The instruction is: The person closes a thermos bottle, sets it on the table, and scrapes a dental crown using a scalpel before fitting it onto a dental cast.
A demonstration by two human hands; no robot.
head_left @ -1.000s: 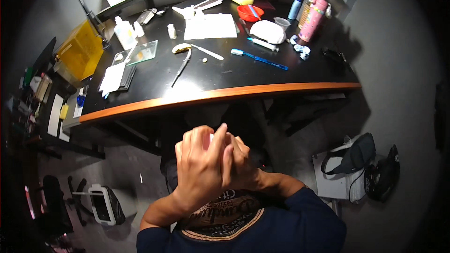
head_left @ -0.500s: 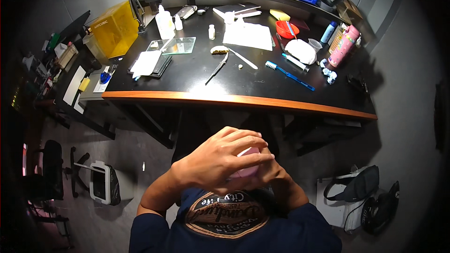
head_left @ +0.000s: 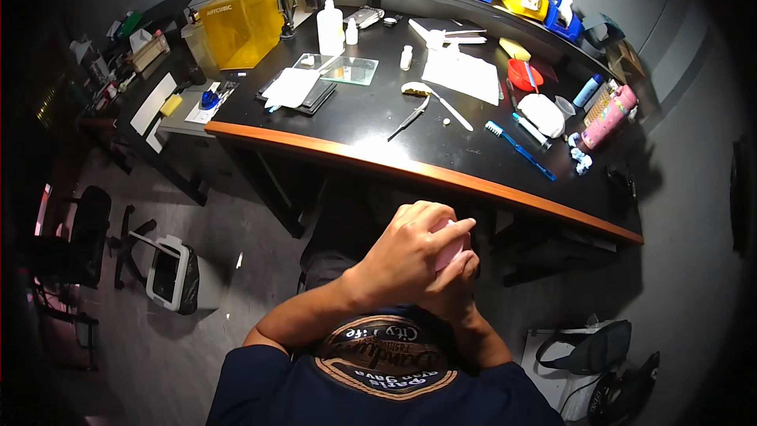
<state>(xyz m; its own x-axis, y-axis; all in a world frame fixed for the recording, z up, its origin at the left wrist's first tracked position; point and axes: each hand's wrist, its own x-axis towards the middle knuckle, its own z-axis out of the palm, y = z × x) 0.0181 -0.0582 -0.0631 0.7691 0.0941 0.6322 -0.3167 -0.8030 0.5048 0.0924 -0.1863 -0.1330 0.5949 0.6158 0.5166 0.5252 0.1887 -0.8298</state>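
Both my hands are together in front of my shirt, below the front edge of the table. Between them is a smooth pink object (head_left: 451,254), mostly covered by fingers, so its kind cannot be made out. My left hand (head_left: 404,248) is wrapped over its top and left side, fingers curled. From below and the right, my right hand (head_left: 454,290) closes round it, partly hidden behind the left. On the black table (head_left: 355,122) beyond lie a thin metal hand tool (head_left: 408,118), a white-handled spatula (head_left: 453,111) and a blue toothbrush (head_left: 520,150).
A red bowl (head_left: 522,76), a white rounded lump (head_left: 541,117) and a pink bottle (head_left: 609,118) stand at the right. White bottles (head_left: 330,30), a glass plate (head_left: 355,71) and white paper (head_left: 465,75) are farther back. A bin (head_left: 180,280) stands on the floor at left.
The view has turned, so the table appears shifted right and tilted. My hands have moved slightly right and up in the picture, and my fingers now cover more of the pink object.
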